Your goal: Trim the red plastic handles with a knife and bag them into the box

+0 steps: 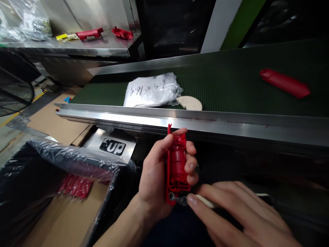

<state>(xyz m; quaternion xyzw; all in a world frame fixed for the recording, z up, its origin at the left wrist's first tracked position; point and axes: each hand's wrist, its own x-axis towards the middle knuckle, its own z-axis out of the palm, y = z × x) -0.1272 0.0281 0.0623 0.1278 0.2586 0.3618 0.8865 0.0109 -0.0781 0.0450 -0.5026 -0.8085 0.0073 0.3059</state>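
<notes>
My left hand (156,168) is closed around a red plastic housing half (178,161), its hollow, ribbed inside turned up toward me. Between the fingers of my right hand (231,206) is a small knife (181,200) with a pale handle and a short metal blade. The blade's tip touches the lower left corner of the housing half, at a round hole there. My right palm hides the rear of the handle. Both hands are in front of the conveyor's near rail.
A metal-railed conveyor (218,120) with a green belt carries a marked plastic bag (151,91), a beige disc piece (190,103) and a red housing (284,83). Red parts (89,33) lie on the steel shelf. A lined bin (77,157) holds bagged red pieces. A fan (15,84) stands left.
</notes>
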